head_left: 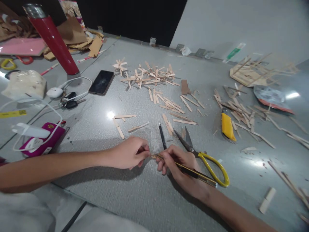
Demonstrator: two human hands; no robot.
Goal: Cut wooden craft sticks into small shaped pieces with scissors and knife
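Note:
My left hand [135, 154] is closed in a pinch, with thumb and forefinger on the end of a small wooden piece [153, 156]. Between my fingers most of that piece is hidden. My right hand [180, 164] grips a slim black and yellow pencil-shaped tool [193, 173], its tip pointing left at the wooden piece. I cannot make out whether the tip is a point or a blade. Scissors with yellow handles [213, 169] lie spread just beyond my right hand. A dark pen [162, 136] rests on the table between both hands, farther away.
Wooden craft sticks [154, 77] are heaped at the back, with more on the right. A yellow-handled cutter [227, 126] lies beside them. Left are a phone [101, 82], keys [71, 100], a purple box [44, 138] and a red flask [55, 42]. A wooden frame [248, 74] stands far right.

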